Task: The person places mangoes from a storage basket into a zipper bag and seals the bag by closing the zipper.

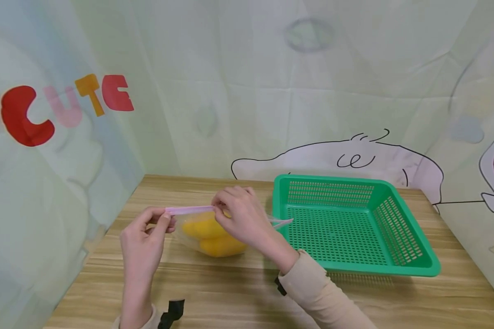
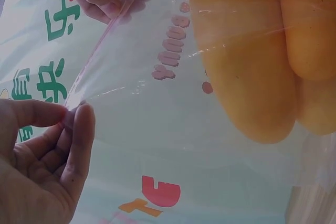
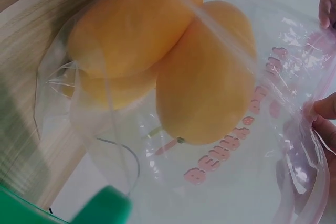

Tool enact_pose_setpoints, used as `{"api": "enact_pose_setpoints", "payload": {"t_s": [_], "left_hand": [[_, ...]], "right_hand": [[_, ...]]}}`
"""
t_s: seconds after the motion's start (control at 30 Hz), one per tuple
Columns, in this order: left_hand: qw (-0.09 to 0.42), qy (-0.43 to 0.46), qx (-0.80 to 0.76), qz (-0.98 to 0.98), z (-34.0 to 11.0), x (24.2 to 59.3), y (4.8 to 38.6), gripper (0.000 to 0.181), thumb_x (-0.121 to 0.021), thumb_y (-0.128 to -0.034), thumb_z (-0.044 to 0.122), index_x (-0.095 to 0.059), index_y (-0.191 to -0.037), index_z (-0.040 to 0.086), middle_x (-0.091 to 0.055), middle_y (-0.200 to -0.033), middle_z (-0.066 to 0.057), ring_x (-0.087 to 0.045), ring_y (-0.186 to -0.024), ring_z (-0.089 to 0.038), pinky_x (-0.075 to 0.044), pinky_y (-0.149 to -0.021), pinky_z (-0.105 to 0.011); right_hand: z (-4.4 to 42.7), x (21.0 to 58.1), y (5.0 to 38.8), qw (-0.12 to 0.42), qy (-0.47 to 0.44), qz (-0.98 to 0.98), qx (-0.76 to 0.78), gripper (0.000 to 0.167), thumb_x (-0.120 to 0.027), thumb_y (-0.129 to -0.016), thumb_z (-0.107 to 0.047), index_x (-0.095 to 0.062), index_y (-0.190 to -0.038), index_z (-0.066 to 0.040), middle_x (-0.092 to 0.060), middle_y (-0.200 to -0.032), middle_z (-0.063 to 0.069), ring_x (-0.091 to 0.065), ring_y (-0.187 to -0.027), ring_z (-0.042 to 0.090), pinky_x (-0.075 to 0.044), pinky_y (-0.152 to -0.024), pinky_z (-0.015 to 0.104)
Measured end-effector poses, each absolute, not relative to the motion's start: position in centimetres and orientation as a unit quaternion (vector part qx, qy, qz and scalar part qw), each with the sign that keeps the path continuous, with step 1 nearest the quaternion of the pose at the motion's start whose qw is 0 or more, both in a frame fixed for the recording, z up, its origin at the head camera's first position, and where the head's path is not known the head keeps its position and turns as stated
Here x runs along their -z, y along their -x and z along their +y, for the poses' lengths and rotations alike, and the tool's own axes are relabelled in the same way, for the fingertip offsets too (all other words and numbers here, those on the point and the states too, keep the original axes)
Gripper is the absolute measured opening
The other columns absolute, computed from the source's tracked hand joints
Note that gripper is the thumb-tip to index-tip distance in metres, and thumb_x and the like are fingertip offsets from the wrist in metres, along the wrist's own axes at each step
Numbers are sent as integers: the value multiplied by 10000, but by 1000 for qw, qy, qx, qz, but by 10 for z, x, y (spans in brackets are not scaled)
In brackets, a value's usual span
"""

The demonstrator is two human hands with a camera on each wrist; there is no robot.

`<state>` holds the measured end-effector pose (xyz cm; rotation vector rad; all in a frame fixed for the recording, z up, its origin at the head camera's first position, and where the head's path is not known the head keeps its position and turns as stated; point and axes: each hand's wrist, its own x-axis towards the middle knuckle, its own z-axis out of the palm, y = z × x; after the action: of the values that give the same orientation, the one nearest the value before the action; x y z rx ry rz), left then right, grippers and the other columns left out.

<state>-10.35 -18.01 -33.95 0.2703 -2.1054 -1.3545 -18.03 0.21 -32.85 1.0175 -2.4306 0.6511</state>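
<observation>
A clear zip bag [image 2: 131, 124] with a pink sealing strip [image 1: 189, 210] and pink printed letters holds several yellow mangoes [image 1: 222, 246]. At the strip's left end my left hand [image 1: 144, 237] pinches the edge between thumb and fingertips. My right hand [image 1: 243, 217] pinches the same strip farther along, thumb and fingers on the edge. Between the two hands the strip is stretched straight. Past my right hand, the strip's two pink edges stand apart at the right end. In the right wrist view, mangoes [image 3: 207, 82] lie bunched in the bag's lower part.
A green perforated plastic basket [image 1: 434, 265] stands on the wood-grain table [image 1: 214, 301], just right of the bag. Behind the table hangs a printed cloth [image 1: 247, 91] with cartoon drawings and coloured letters. Cloth also covers the left and right sides.
</observation>
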Motion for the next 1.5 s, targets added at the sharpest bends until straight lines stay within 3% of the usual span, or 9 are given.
{"api": "enact_pose_setpoints", "payload": {"t_s": [1.5], "left_hand": [[317,-103,525,-783,-186,338,103,118,-603,-910,43,-699,-907,-26,-613,-687,190,-626,-605,8,-554,-588,-145]], "right_hand": [[9,333,184,214,-348,-885,-225,61,-620,-901,-212,-679,-905,-199,-666,-855,-98,-555,-815,81,-433,-824,293]]}}
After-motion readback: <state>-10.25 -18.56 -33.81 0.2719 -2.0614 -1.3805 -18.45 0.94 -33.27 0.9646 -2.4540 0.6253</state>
